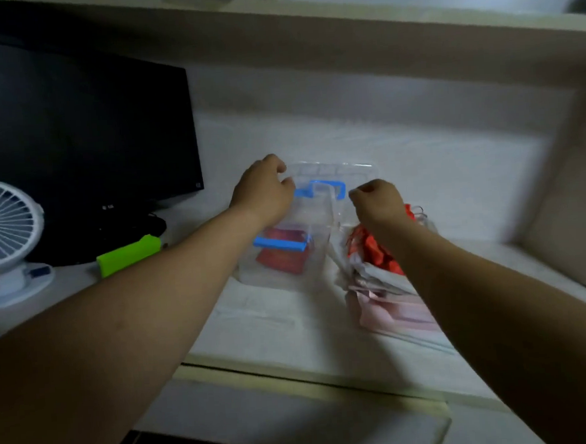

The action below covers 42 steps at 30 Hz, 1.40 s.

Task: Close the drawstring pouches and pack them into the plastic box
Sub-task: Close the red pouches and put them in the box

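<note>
A clear plastic box point(253, 272) with a blue latch point(279, 244) stands on the white desk, and a red pouch point(283, 256) lies inside it. Its clear lid point(329, 169), with a blue handle point(323, 186), is tilted up at the back. My left hand point(265, 189) grips the lid's left edge with curled fingers. At the lid's right edge, my right hand point(377, 199) pinches it. To the right of the box lies a pile of red, white and pink pouches point(373, 268), partly hidden under my right forearm.
A black monitor point(81, 149) stands at the back left, with a white desk fan point(4, 236) and a bright green object point(129, 254) in front of it. A shelf point(342, 40) hangs low above the desk. The desk's front edge point(311, 382) runs below my arms.
</note>
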Motion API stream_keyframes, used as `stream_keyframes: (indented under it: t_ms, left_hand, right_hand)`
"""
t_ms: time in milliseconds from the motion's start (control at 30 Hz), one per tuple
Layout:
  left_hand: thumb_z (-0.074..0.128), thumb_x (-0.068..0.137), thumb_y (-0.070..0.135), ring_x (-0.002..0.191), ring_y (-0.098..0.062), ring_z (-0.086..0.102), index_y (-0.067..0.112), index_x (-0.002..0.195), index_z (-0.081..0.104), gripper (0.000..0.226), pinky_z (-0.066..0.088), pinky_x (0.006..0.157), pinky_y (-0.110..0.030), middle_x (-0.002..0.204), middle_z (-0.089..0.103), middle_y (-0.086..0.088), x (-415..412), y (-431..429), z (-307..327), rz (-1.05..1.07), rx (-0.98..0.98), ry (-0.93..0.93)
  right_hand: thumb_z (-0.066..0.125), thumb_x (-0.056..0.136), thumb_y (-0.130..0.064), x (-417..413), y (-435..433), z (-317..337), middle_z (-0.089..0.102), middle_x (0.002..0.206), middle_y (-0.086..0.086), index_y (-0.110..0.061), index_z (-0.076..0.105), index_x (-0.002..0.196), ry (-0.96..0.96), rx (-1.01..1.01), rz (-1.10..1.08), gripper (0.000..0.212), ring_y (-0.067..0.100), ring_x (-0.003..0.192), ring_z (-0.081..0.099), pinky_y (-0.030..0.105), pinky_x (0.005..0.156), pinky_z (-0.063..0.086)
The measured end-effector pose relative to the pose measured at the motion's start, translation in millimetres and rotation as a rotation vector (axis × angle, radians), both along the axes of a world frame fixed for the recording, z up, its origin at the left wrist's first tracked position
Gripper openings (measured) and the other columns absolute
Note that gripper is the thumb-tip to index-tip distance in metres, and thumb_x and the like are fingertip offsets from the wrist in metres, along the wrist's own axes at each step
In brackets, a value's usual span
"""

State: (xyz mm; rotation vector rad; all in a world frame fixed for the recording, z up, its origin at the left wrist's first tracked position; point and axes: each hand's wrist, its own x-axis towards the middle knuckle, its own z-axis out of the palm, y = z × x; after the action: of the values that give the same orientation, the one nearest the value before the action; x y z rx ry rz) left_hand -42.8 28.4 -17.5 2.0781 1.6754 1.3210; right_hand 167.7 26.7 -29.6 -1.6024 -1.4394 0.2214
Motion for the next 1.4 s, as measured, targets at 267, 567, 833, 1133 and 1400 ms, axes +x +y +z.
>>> stream_keyframes:
  t_ms: [267,567,833,1133,1400]
  left_hand:
    - [0.059,0.093,0.021,0.115,-0.031,0.058,0.018,0.110,0.067,0.020,0.048,0.098,-0.039,0.122,0.063,-0.008,33.2,-66.4,-17.6,-0.082,0.114,0.122]
    - [0.057,0.099,0.017,0.123,-0.024,0.050,0.013,0.118,0.067,0.022,0.044,0.103,-0.036,0.126,0.061,-0.004,89.1,-90.7,-59.0,-0.268,0.171,0.199]
    - [0.062,0.089,0.008,0.113,-0.026,0.054,0.012,0.104,0.068,0.017,0.049,0.097,-0.041,0.117,0.062,-0.005,89.2,-83.6,-76.5,-0.198,0.539,0.271]
    - [0.051,0.102,0.041,0.129,-0.027,0.053,0.032,0.139,0.055,0.038,0.044,0.109,-0.043,0.144,0.047,-0.002,139.0,-36.8,-97.9,-0.309,-0.127,0.090]
    - [0.045,0.102,0.050,0.131,-0.034,0.055,0.044,0.152,0.042,0.051,0.047,0.112,-0.045,0.159,0.034,-0.012,160.0,12.6,-111.8,-0.323,-0.420,0.013]
  right_hand:
    - [0.054,0.097,-0.021,36.6,-67.5,-32.2,0.054,0.066,0.008,-0.007,0.061,0.073,-0.088,-0.027,-0.054,0.028,0.027,0.071,0.049,0.032,0.061,0.034]
    - [0.032,0.092,-0.058,125.5,-92.6,-75.2,0.071,0.122,0.014,-0.023,0.067,0.121,-0.190,-0.212,-0.188,0.057,0.039,0.112,0.063,0.045,0.094,0.051]
    - [0.038,0.091,-0.075,159.9,-81.7,-88.0,0.065,0.130,0.010,-0.033,0.063,0.131,-0.215,-0.296,-0.315,0.063,0.039,0.121,0.058,0.049,0.101,0.049]
    - [0.031,0.083,-0.091,165.7,-52.1,-81.5,0.057,0.144,0.005,-0.047,0.051,0.142,-0.278,-0.476,-0.347,0.076,0.038,0.136,0.045,0.056,0.112,0.028]
    - [0.033,0.084,-0.091,149.3,-27.1,-102.5,0.050,0.153,0.003,-0.053,0.041,0.149,-0.317,-0.496,-0.289,0.076,0.039,0.140,0.042,0.054,0.115,0.030]
